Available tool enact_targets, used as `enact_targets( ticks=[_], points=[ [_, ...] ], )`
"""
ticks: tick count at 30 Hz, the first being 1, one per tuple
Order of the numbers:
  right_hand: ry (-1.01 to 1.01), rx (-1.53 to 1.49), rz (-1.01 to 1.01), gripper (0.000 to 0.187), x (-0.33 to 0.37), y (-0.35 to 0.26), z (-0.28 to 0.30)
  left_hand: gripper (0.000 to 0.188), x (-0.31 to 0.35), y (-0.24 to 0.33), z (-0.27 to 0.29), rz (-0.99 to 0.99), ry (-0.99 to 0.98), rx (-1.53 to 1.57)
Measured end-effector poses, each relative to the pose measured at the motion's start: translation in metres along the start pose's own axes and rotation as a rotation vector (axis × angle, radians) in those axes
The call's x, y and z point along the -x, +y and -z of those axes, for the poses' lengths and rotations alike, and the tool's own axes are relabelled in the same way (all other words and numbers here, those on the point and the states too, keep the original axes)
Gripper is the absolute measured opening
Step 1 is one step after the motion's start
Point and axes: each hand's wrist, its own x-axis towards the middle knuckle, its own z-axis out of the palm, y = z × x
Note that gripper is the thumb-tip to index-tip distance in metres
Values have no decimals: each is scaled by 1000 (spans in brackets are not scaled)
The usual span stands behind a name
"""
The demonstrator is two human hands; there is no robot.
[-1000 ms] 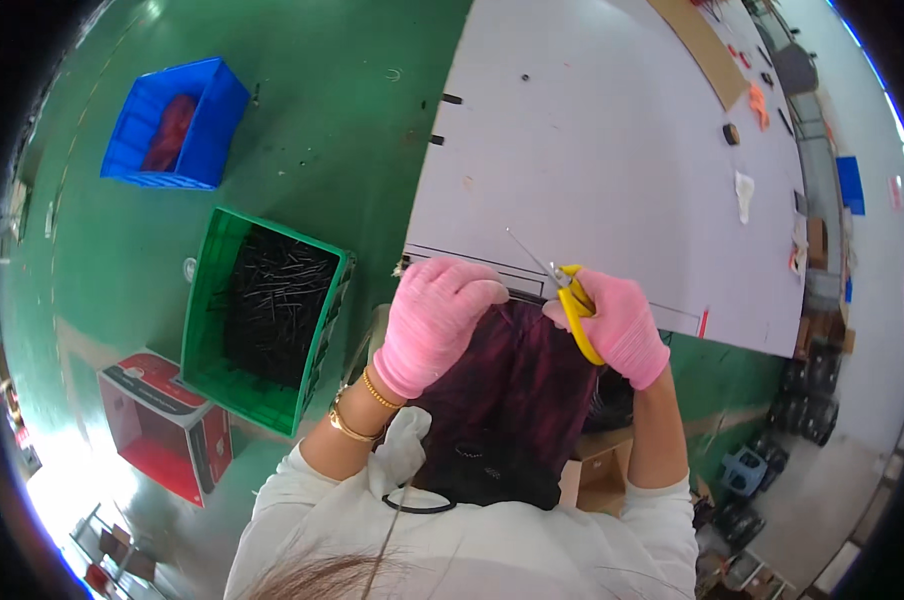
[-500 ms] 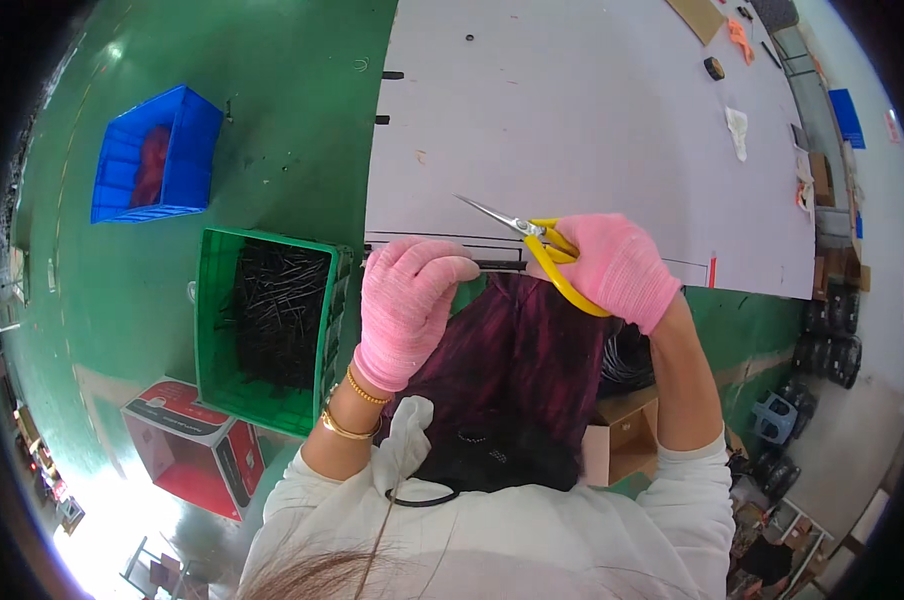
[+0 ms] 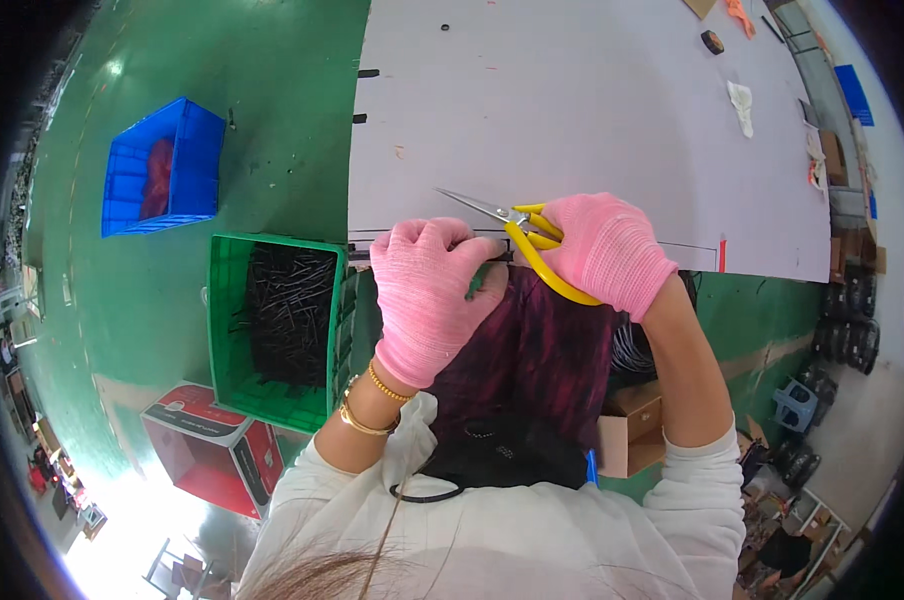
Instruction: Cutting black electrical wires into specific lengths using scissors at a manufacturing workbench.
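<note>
My right hand (image 3: 612,245), in a pink knit glove, is closed round the yellow handles of a pair of scissors (image 3: 542,262). Their slim silver blades point up and left over the table, just beyond my other hand. My left hand (image 3: 432,290), gloved alike, has its fingers curled at the table's near edge. A thin black strip (image 3: 509,256) pokes out beside its fingertips and appears to be pinched there; the glove hides most of it. Below both hands lies dark purple-black cloth (image 3: 522,350) over my lap.
The pale table (image 3: 572,110) stretches ahead, with a roll of tape (image 3: 712,42) and a white scrap (image 3: 740,108) at far right. A green crate (image 3: 222,330) of black rods stands at left. Beyond it is a blue bin (image 3: 197,165); a red-grey box (image 3: 207,445) sits nearer.
My left hand has turned, its fingertips shifting right toward the scissors, and less of the black strip shows. The right hand keeps hold of the scissors. The whole view has shifted slightly.
</note>
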Motion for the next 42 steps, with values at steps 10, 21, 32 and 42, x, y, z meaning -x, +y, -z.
enact_targets(
  ticks=[10,21,32,42],
  points=[
    [54,-18,45,38,4,2,-3,21,-1,4,-2,35,-28,-50],
    [149,-120,92,38,10,12,-11,18,-14,7,1,-8,-108,-79],
    [311,-1538,6,20,111,-7,-159,20,-12,4,1,-37,-166,-35],
    [-11,-1474,22,26,101,-29,-196,15,2,16,12,-50,-95,-1]
  ],
)
